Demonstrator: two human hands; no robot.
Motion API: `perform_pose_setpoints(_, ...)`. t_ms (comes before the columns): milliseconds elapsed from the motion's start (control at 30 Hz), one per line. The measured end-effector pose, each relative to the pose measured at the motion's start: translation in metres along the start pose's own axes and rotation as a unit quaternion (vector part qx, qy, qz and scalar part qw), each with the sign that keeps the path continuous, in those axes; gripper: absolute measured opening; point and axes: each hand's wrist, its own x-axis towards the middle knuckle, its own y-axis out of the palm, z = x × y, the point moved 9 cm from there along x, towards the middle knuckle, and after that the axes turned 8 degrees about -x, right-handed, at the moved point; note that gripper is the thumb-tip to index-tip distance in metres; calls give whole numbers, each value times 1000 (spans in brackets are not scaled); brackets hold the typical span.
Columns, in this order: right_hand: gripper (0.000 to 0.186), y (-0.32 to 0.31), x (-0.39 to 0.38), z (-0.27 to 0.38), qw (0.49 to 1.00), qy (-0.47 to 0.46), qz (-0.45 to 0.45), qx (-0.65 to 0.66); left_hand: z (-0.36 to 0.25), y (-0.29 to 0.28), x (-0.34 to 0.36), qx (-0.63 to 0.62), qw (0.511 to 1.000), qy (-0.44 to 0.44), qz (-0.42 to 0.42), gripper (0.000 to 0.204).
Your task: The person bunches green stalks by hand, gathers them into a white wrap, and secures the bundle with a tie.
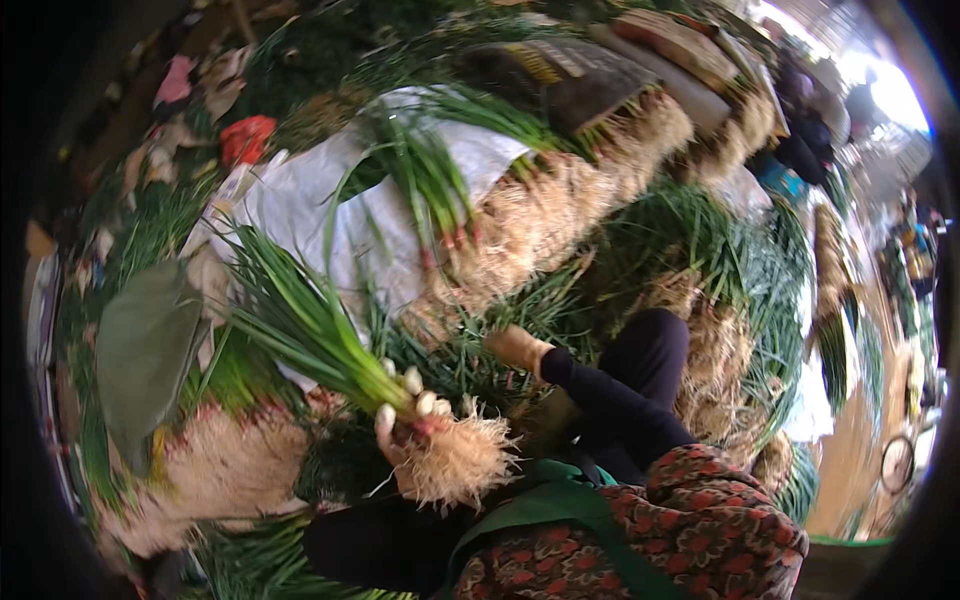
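Note:
My left hand (396,455) is closed around a bunch of green onions (335,345). Pale coverings show on its fingertips. The leaves point up and to the left, and the bushy, straw-coloured roots hang out to the right of the hand. Farther right and a little higher, my right hand (515,347) is low over loose green onion leaves (470,360); its fingers are blurred and partly hidden. Just beyond it lies a long row of bundled green onions (530,215) with roots facing me, their leaves partly over a white sheet (290,210).
Another row of rooted onions (225,465) lies at the left beside a dull green cloth (145,355). Heaped onions (715,340) stand by my right knee (655,345). A dark sack (560,75) covers bundles at the back. A red bag (247,140) sits far left.

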Motion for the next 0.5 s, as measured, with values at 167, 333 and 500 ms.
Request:
perform_pose_setpoints(167,36,-30,32,19,986,-137,-67,-63,-7,-53,-9,-59,991,-38,-110,54)
perform_pose_setpoints(333,46,-163,92,-78,894,266,-120,339,-8,-71,-15,23,972,27,-233,33)
perform_pose_setpoints(500,43,-128,114,-77,892,288,-42,345,-21,-110,-21,4,947,88,-309,33)
